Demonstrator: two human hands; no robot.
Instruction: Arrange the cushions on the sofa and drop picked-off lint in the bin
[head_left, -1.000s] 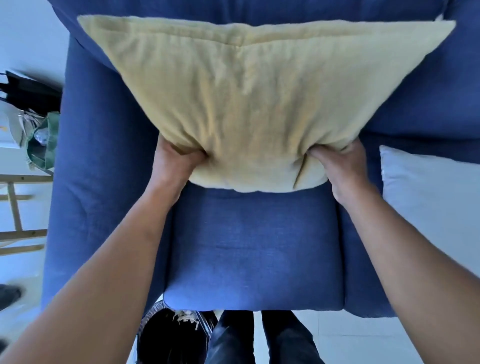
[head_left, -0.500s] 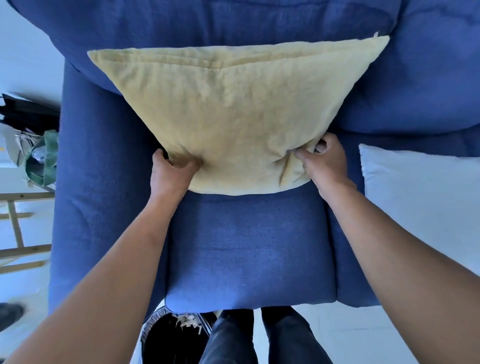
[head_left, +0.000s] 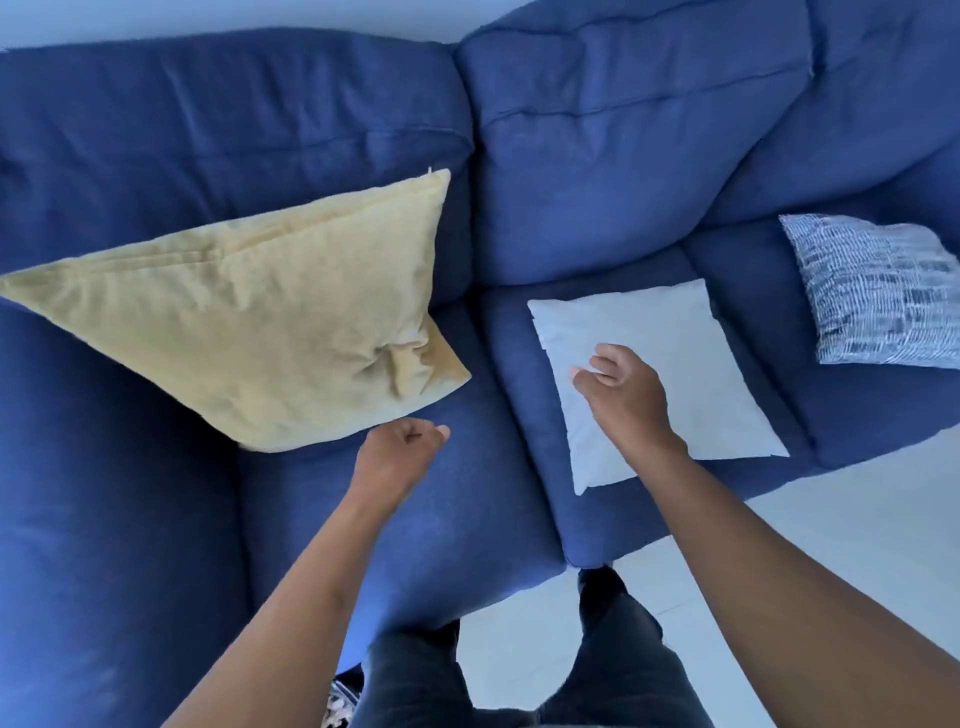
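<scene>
Both hands have left the yellow cushion (head_left: 249, 332); left hand (head_left: 397, 457) fisted, right hand (head_left: 621, 395) fingers loosely spread

No readable text, label, brand, number or sign was found. Only abstract white dashes were seen printed on the patterned cushion (head_left: 878, 293); nothing legible was carried by the other fabrics.

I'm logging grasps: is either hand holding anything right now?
Nothing is held: the left hand is curled empty, and the right hand hovers over the flat white fabric cushion.
</scene>
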